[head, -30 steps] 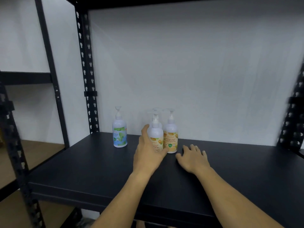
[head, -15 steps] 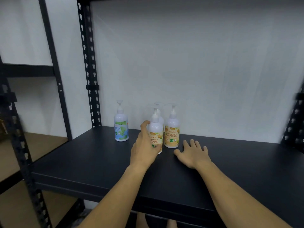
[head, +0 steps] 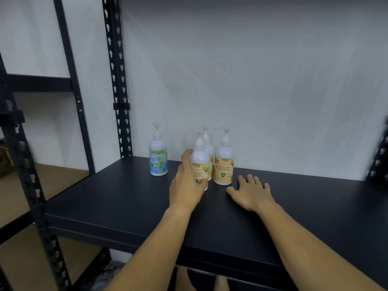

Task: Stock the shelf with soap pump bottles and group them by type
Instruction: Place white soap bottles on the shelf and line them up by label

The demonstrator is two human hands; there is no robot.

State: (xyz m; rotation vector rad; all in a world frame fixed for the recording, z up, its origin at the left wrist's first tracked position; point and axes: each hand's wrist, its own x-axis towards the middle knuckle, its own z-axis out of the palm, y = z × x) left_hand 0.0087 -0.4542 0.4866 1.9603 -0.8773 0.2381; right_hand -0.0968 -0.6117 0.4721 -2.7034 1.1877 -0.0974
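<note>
Three white pump bottles with orange labels stand near the back of the black shelf point(head: 117, 198). My left hand point(head: 185, 186) is wrapped around the front orange-label bottle point(head: 200, 162), which rests on the shelf. A second orange-label bottle point(head: 223, 164) stands just right of it, and a third point(head: 208, 143) is partly hidden behind them. A bottle with a green and blue label point(head: 158, 157) stands alone to the left. My right hand point(head: 251, 193) lies flat on the shelf, fingers spread, holding nothing.
A white wall backs the shelf. Black perforated uprights point(head: 116, 80) rise at the rear left and at the right edge point(head: 380, 156). A second rack with a tan board point(head: 52, 181) stands to the left. Bare shelf extends right of the bottles.
The view has tilted so the shelf sits higher and closer in the frame. My left hand stays around the front orange-label bottle. My right hand remains flat on the shelf.
</note>
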